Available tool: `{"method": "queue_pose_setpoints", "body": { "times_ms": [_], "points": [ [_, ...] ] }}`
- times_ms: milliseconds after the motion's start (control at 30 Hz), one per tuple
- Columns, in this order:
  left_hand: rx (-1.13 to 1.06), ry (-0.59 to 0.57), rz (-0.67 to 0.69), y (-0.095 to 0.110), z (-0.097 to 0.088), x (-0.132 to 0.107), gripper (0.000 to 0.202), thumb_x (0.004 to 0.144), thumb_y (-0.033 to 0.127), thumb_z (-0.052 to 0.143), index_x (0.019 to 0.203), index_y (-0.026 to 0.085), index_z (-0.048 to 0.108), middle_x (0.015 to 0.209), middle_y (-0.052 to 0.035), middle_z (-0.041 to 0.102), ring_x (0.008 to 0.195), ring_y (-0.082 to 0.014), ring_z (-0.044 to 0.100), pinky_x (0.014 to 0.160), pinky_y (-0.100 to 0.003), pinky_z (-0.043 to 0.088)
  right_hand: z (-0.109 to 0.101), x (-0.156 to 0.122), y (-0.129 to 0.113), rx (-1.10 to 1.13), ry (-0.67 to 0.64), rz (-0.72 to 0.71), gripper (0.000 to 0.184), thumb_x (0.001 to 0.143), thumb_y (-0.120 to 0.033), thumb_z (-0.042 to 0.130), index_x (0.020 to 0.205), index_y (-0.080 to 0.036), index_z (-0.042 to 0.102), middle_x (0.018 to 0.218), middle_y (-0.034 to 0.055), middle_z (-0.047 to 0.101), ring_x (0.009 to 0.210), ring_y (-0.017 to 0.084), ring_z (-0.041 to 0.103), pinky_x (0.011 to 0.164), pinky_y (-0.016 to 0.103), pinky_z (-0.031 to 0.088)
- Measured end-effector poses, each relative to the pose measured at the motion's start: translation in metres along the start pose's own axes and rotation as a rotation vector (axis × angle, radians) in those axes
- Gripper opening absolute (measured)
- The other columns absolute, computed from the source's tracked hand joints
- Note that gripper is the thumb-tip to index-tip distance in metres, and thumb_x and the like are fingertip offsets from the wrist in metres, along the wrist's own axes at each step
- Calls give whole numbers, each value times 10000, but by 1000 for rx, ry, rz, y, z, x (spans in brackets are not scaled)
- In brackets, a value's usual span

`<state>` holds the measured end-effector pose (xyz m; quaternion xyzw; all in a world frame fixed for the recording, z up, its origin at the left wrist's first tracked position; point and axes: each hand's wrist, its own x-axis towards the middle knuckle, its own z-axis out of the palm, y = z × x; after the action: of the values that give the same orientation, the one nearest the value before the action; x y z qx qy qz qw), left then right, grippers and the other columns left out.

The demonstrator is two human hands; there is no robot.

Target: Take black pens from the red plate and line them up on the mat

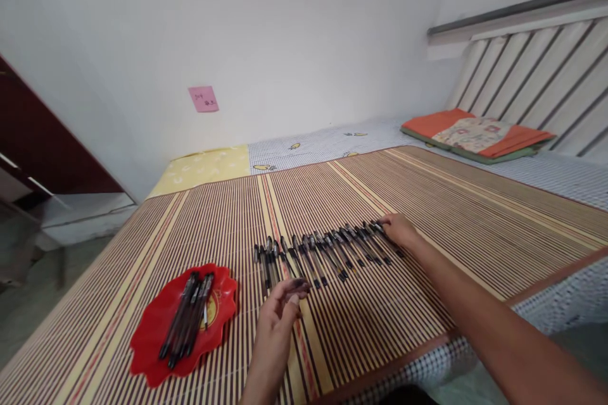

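Note:
Several black-capped pens lie side by side in a slanting row on the striped bamboo mat. At the row's right end, my right hand has its fingertips closed on the cap end of the last pen. My left hand is in front of the row's left part, fingers curled and thumb bent in. Something dark and blurred shows at its fingertips; I cannot tell what it is. To the left, a red scalloped plate holds several more pens, lying together at a tilt.
The mat covers a bed with checked and yellow sheets. A folded orange and floral cloth lies at the back right, by a white slatted headboard. A pink note is on the wall. The bed's front edge is near me.

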<state>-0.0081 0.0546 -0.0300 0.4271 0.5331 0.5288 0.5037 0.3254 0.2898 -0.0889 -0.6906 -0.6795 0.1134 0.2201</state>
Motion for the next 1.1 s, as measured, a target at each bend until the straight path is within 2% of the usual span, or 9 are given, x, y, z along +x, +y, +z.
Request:
{"method": "queue_pose_setpoints", "body": {
  "times_ms": [133, 267, 467, 600, 633, 767, 867, 967, 1100],
  "points": [
    [6, -3, -47, 2, 1, -2, 378, 871, 485, 627, 1128, 217, 697, 1270, -141, 676, 1190, -311, 606, 835, -332, 500, -1, -3, -4, 22, -48, -6, 273, 814, -102, 563, 915, -173, 807, 975, 92, 798, 936, 205, 726, 784, 235, 502],
    [6, -5, -25, 1, 0, -2, 366, 879, 471, 620, 1119, 206, 692, 1256, -144, 678, 1183, -307, 606, 825, -321, 495, -4, -7, -7, 37, -35, 11, 271, 799, -89, 564, 880, -176, 807, 987, 100, 795, 967, 225, 716, 843, 270, 501],
    [-24, -16, -9, -1, 1, 0, 338, 861, 458, 640, 1077, 203, 690, 1089, -114, 719, 985, -249, 651, 747, -278, 469, -13, -16, -18, 137, 60, 34, 250, 794, -115, 550, 880, -155, 782, 961, 127, 785, 980, 254, 702, 892, 319, 497],
    [12, -62, 12, -7, 8, -1, 341, 863, 500, 630, 727, 188, 618, 667, -26, 632, 634, -155, 542, 599, -233, 386, -22, -49, -73, 332, 131, -22, 267, 899, -300, 497, 957, -162, 719, 880, 97, 758, 816, 208, 698, 761, 299, 528],
    [22, -68, 12, -9, 10, -1, 391, 868, 526, 617, 669, 194, 565, 592, 4, 564, 568, -136, 483, 565, -229, 357, -22, -62, -95, 513, 129, -44, 263, 898, -359, 519, 887, -170, 702, 790, 79, 733, 743, 207, 680, 700, 303, 526],
    [46, -11, 42, -16, 16, -3, 510, 864, 629, 562, 595, 213, 441, 538, 58, 360, 511, -114, 347, 506, -230, 278, -4, -127, -192, 1042, -173, -157, 335, 876, -512, 575, 755, -207, 647, 711, 28, 682, 664, 181, 634, 617, 294, 497],
    [21, 86, 111, -14, 14, -2, 510, 868, 639, 540, 614, 202, 478, 584, 38, 407, 569, -124, 360, 540, -232, 316, 25, -174, -243, 1157, -270, -175, 412, 887, -583, 544, 729, -217, 651, 702, 27, 664, 705, 195, 629, 662, 315, 503],
    [-14, 205, 139, -14, 6, 0, 466, 885, 606, 525, 670, 193, 525, 645, 14, 478, 640, -145, 422, 584, -240, 374, 56, -207, -263, 1216, -256, -22, 513, 870, -682, 489, 824, -221, 709, 840, 70, 715, 906, 251, 658, 854, 377, 526],
    [49, 272, 132, -19, 0, 2, 391, 915, 496, 509, 664, 196, 497, 651, 20, 458, 634, -143, 418, 567, -241, 372, 76, -228, -263, 1263, -261, 151, 611, 827, -747, 478, 961, -215, 747, 1019, 105, 742, 1127, 287, 619, 1004, 394, 494]
  ]
}}
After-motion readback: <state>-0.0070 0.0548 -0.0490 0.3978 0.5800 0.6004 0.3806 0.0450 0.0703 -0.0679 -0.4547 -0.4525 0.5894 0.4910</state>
